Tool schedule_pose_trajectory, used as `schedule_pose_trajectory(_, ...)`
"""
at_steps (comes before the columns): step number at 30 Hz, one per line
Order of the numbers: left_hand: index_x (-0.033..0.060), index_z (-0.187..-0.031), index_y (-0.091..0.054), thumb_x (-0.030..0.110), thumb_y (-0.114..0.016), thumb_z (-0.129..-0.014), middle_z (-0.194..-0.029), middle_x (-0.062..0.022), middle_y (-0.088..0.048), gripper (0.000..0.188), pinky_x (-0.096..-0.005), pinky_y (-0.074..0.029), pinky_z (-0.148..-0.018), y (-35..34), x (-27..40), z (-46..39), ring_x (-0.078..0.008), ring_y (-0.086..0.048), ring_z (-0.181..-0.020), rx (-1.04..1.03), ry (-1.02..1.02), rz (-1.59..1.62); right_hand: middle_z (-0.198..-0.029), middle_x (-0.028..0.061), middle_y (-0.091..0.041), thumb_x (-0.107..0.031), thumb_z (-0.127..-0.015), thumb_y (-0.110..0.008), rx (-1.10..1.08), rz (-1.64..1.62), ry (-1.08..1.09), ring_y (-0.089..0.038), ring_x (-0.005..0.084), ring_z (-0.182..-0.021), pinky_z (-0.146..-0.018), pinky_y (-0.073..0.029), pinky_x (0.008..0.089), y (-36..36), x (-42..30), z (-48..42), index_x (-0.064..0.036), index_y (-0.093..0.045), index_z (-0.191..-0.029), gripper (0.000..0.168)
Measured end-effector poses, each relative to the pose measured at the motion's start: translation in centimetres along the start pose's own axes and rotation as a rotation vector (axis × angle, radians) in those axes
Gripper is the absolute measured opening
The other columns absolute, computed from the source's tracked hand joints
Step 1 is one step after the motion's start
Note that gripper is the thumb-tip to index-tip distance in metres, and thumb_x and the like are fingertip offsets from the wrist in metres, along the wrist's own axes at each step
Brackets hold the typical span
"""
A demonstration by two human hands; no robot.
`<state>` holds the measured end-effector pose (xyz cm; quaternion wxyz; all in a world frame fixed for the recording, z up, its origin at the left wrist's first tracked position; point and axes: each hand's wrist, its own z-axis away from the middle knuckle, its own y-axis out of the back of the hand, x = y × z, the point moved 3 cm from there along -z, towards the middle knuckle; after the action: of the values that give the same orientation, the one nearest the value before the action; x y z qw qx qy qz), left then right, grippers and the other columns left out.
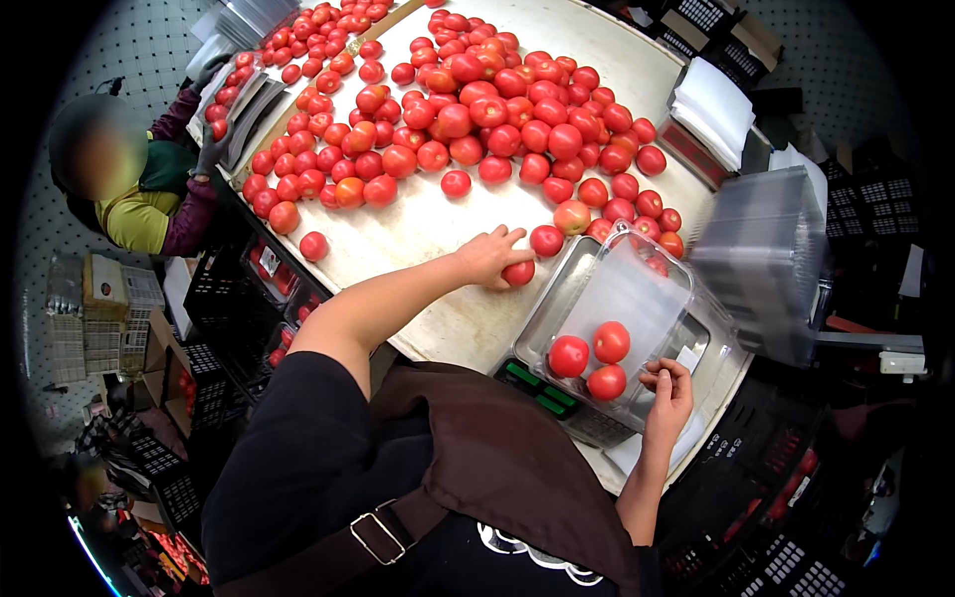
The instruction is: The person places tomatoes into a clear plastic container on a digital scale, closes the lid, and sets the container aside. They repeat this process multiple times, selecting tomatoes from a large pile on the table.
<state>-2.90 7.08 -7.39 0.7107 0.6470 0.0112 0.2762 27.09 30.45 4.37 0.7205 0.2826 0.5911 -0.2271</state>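
My left hand point(492, 259) reaches across the white tabletop, its fingers curled around a red tomato point(518, 274). Just beyond its fingertips lies another tomato point(547, 240). A clear plastic container point(619, 291) rests on the metal pan of a weighing scale point(541, 317). Inside it, at the end near me, are three tomatoes point(606, 382). My right hand point(669, 386) is at the container's right side with bent fingers; whether it pinches the clear rim is hard to see. A large heap of tomatoes point(485, 112) covers the tabletop's far part.
Stacked clear containers point(761, 261) stand right of the scale. Behind them, white sheets point(712, 108) lie on a second device. At the left, a gloved co-worker point(160, 172) handles tomatoes beyond a wooden divider point(384, 22). Black crates point(746, 463) sit below the table's right edge.
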Motion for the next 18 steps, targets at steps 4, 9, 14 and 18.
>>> schedule_pose_trajectory(4, 0.0266, -0.125, -0.061, 0.034, -0.08, -0.066, -0.153, -0.0148, -0.026, 0.062, -0.0524, -0.057, -0.082, -1.8, 0.2, -1.4, -0.045, -0.04, -0.129, 0.059, -0.101, -0.098, -0.098, 0.0094, -0.066, -0.009, -0.101, -0.05, 0.037, 0.03, -0.003, -0.065, 0.0143, -0.081, -0.078, -0.053, 0.0292, 0.3, -0.3, 0.5, 0.0, -0.06, -0.111, 0.017)
schedule_pose_trajectory(9, 0.0274, -0.126, -0.06, 0.037, -0.081, -0.064, -0.153, -0.0161, -0.025, 0.066, -0.0508, -0.055, -0.085, -0.4, 0.1, -3.9, -0.042, -0.041, -0.127, -0.015, -0.25, -0.097, -0.098, 0.0096, -0.067, -0.006, -0.1, -0.051, 0.043, 0.012, -0.056, -0.065, 0.0139, -0.082, -0.079, -0.053, 0.0281, 0.6, 0.8, 0.9, 0.001, -0.06, -0.11, 0.015)
schedule_pose_trajectory(14, 0.0224, -0.121, -0.063, 0.038, -0.084, -0.057, -0.151, -0.0183, -0.028, 0.07, -0.0518, -0.053, -0.088, -0.4, 0.5, -4.2, -0.0432, -0.043, -0.125, -0.029, -0.207, -0.003, -0.099, 0.0094, -0.067, -0.005, -0.1, -0.051, 0.025, -0.004, -0.063, -0.065, 0.0139, -0.083, -0.079, -0.053, 0.0283, -0.3, 0.6, 0.4, 0.001, -0.06, -0.11, 0.015)
schedule_pose_trajectory(18, 0.0191, -0.121, -0.063, 0.039, -0.085, -0.055, -0.15, -0.0187, -0.029, 0.072, -0.0504, -0.052, -0.088, -1.0, -0.3, -2.7, -0.0423, -0.045, -0.122, -0.022, -0.186, 0.027, -0.099, 0.0094, -0.066, -0.005, -0.1, -0.05, -0.001, -0.004, -0.039, -0.065, 0.014, -0.084, -0.08, -0.053, 0.0287, -1.1, -0.8, -0.1, 0.001, -0.06, -0.11, 0.015)
